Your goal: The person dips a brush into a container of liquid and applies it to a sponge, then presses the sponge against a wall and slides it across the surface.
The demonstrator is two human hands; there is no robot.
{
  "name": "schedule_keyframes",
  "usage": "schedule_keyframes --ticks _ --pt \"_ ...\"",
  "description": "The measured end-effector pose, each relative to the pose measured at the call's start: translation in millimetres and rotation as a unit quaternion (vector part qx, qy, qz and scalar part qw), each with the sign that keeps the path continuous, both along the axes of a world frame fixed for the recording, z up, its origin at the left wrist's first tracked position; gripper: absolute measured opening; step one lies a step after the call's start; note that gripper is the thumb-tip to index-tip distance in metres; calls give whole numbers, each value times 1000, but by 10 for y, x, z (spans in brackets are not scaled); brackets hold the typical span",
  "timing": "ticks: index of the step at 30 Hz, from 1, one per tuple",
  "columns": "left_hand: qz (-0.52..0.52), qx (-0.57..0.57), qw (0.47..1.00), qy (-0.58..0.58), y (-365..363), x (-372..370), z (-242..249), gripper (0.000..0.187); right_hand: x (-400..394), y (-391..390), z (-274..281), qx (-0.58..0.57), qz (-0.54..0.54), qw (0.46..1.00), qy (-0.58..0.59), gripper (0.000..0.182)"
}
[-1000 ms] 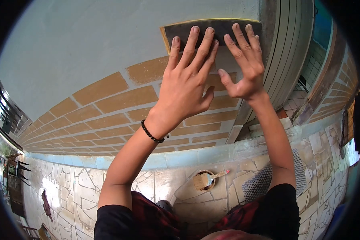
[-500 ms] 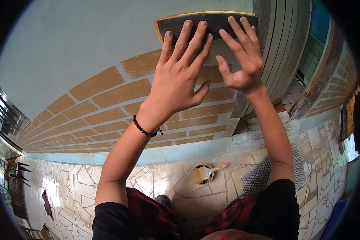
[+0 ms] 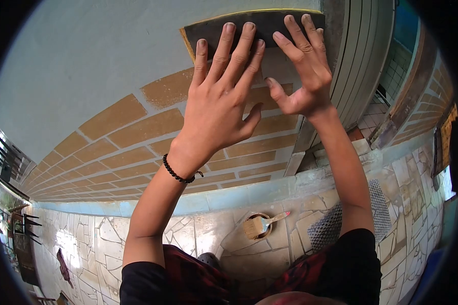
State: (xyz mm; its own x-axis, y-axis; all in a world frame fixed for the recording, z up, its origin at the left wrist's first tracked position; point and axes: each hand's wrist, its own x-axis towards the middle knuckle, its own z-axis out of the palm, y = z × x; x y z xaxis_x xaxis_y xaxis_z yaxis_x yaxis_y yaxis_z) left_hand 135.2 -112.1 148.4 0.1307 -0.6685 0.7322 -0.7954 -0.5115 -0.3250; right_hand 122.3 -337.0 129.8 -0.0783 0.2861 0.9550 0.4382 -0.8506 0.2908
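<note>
A dark flat rectangular piece [image 3: 274, 25] with yellow edges lies against the grey wall [image 3: 86, 56], above rows of painted tan bricks [image 3: 152, 127]. My left hand [image 3: 216, 101], with a black bead bracelet at the wrist, presses its spread fingertips on the left and middle part of the piece. Farther right, my right hand [image 3: 307, 76] has its fingers spread, the fingertips on the same piece and the thumb held apart below it. Neither hand is wrapped round anything. The wall directly behind the palms is partly hidden.
On the stone-patterned floor [image 3: 249, 256] stands a small round container [image 3: 266, 234] with a paintbrush [image 3: 262, 223] across it. A grey textured mat [image 3: 379, 208] lies at the right. Beside the wall is a grey door frame [image 3: 358, 61]; a dark red cloth [image 3: 63, 267] lies at the left.
The left end of the dark piece and my left hand appear slightly farther left in view. Both hands remain spread on the piece, and the view has shifted a little.
</note>
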Motion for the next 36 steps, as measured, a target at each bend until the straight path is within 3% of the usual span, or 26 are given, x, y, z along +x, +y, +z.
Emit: schedule_keyframes --ticks 12,31,36 --pt "1 15 1000 17 57 -246 134 96 -205 118 53 29 -23 999 9 53" --pt "87 43 995 -24 -123 -83 -3 107 -32 120 3 78 80 994 8 50" --pt "83 71 994 3 -66 -245 109 106 -121 132 -21 71 24 997 -7 49"
